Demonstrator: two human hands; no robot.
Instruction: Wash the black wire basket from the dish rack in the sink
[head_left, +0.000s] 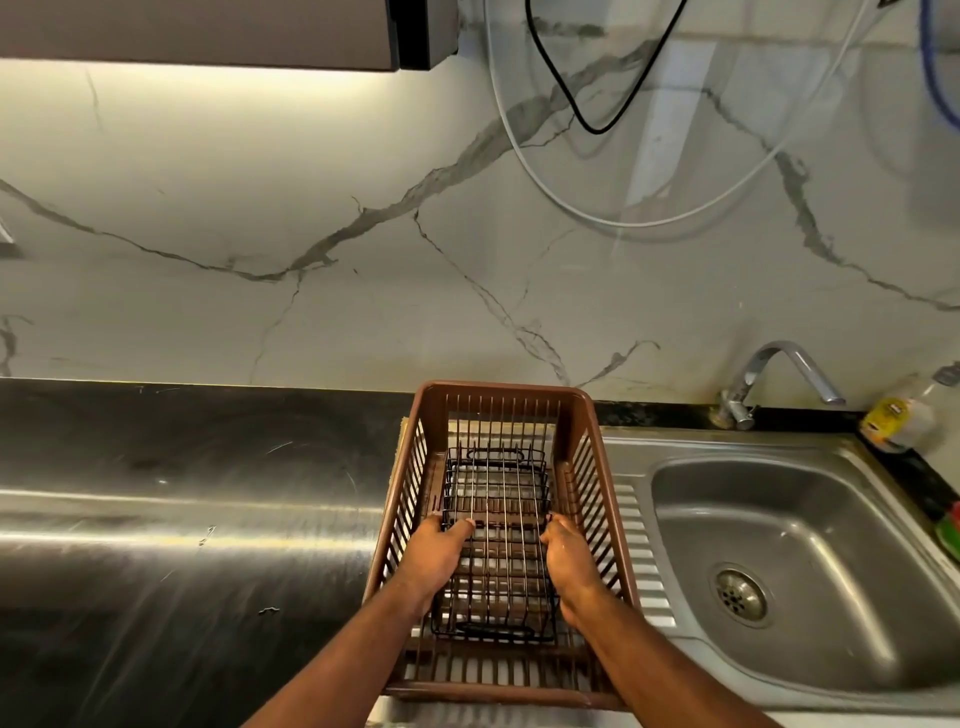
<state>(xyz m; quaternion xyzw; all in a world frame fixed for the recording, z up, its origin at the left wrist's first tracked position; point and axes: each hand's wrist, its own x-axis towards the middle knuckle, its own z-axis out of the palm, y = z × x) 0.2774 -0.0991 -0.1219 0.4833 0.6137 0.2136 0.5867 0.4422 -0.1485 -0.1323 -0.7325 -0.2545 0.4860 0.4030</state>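
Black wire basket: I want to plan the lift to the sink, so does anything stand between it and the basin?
Only the brown dish rack's right wall, which the black wire basket must clear. Both hands already grip it. The sink shows no obstacles.

Head camera looks down, close over counter (182, 519).

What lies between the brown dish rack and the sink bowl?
In the head view, only the ribbed steel drainboard separates the brown dish rack from the sink bowl; nothing sits on that visible strip.
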